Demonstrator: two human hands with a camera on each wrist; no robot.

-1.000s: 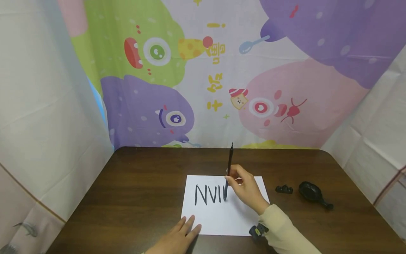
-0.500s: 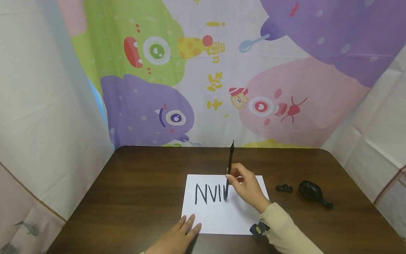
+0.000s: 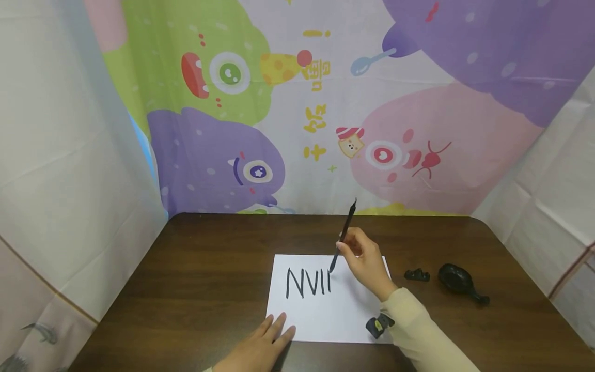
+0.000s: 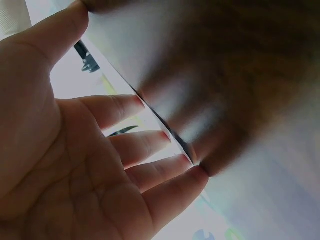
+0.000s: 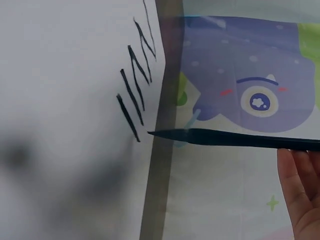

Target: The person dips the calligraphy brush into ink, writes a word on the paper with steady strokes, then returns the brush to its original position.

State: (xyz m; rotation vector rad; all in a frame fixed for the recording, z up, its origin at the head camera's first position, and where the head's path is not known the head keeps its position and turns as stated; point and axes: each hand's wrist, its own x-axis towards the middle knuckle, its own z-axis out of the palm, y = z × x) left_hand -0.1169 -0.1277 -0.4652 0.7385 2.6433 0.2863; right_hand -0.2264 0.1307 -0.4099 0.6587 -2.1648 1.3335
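Observation:
My right hand [image 3: 367, 261] pinches a dark writing brush [image 3: 345, 227] part-way along its handle, tilted with its top leaning right. The brush tip is by the upper end of the last black stroke [image 3: 329, 281] on a white paper sheet [image 3: 325, 323]. Strokes reading like "NVII" run across the paper's upper half. In the right wrist view the brush [image 5: 225, 138] points left over the paper [image 5: 65, 50], its tip apart from the nearest stroke. My left hand [image 3: 262, 341] rests with spread, fairly straight fingers [image 4: 145, 147] at the paper's lower left corner.
Right of the paper, a small black peaked brush rest [image 3: 417, 275] lies beside a black dish with a handle [image 3: 457, 279]. The dark wooden table [image 3: 200, 279] ends at a cartoon-printed curtain [image 3: 297, 191]. A black device [image 3: 377, 327] is strapped at my right wrist.
The right hand has lifted the brush from the lower end of the last stroke up to near its top, and the brush leans further right. The left hand has stayed in place.

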